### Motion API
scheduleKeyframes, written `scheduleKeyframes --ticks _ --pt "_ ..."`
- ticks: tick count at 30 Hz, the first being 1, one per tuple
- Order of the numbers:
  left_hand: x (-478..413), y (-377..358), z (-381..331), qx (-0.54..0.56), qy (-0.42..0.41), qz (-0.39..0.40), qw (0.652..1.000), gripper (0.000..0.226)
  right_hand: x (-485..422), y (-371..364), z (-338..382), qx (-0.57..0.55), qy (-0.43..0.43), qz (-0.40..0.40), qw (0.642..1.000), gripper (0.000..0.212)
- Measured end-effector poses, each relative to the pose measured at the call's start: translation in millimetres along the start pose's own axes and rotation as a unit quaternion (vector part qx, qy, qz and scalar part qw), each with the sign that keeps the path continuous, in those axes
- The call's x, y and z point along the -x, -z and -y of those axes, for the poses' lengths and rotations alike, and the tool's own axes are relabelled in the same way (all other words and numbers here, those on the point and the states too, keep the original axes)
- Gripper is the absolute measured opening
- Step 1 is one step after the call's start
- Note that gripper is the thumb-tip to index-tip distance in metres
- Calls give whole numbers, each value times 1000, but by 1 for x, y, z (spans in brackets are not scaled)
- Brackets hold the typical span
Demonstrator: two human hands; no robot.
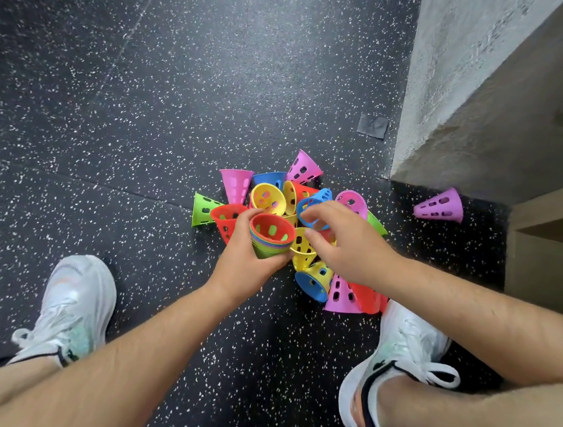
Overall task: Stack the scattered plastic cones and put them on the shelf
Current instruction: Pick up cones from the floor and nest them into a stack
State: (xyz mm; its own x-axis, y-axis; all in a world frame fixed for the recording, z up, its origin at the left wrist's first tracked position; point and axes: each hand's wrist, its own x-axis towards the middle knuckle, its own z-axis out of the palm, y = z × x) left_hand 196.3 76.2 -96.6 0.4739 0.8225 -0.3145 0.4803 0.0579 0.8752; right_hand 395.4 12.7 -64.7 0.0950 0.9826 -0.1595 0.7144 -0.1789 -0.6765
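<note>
My left hand (246, 265) grips a stack of nested cones (271, 238), wide ends up, with a red one innermost. My right hand (346, 242) reaches over the pile, its fingers curled round the rim of a blue cone (315, 204). Around them on the dark speckled floor lies a heap of perforated plastic cones: yellow (267, 198), pink (236, 185), green (203, 209), red (224, 218) and another blue one (312, 285). A single purple cone (440, 206) lies apart to the right.
A grey concrete pillar (456, 92) rises at the right. Beside it a beige shelf edge (554, 219) shows at the far right. My two white shoes (71, 306) (396, 358) flank the pile. A grey tape patch (372, 125) sticks to the floor.
</note>
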Motion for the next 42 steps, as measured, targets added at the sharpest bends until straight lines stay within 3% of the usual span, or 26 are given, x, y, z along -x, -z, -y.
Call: scheduleKeyframes --ticks 3,6,10,13,18,20,23,27,31,37,42 --pt "2 6 10 -37 11 -13 999 72 -3 -7 -12 139 21 78 987 24" --pt "4 10 17 -54 31 -18 998 76 -7 -17 -11 210 43 134 968 33" --pt "7 12 18 -49 49 -8 998 79 -10 -24 -9 278 83 135 948 25" --pt "6 14 12 -39 44 -8 998 79 -9 -18 -7 254 78 100 959 23" --pt "4 19 10 -17 26 -11 999 74 -2 1 -12 198 108 -136 965 20" --pt "2 19 9 -15 22 -5 1000 73 -1 4 -8 157 137 -183 961 17" --pt "0 16 8 -8 13 10 1000 73 -5 1 -2 90 150 -171 970 20" --pt "-1 4 1 27 5 24 999 76 -2 -12 -2 8 173 -69 982 20" --pt "-3 -10 -11 62 -2 20 998 72 7 -19 -5 -21 81 -8 996 31" --pt "-5 -20 -9 37 -3 15 999 78 8 -14 -7 -41 10 -19 999 41" --pt "-10 -23 -5 5 -9 -16 1000 78 -9 -9 -24 10 -5 -121 993 33"
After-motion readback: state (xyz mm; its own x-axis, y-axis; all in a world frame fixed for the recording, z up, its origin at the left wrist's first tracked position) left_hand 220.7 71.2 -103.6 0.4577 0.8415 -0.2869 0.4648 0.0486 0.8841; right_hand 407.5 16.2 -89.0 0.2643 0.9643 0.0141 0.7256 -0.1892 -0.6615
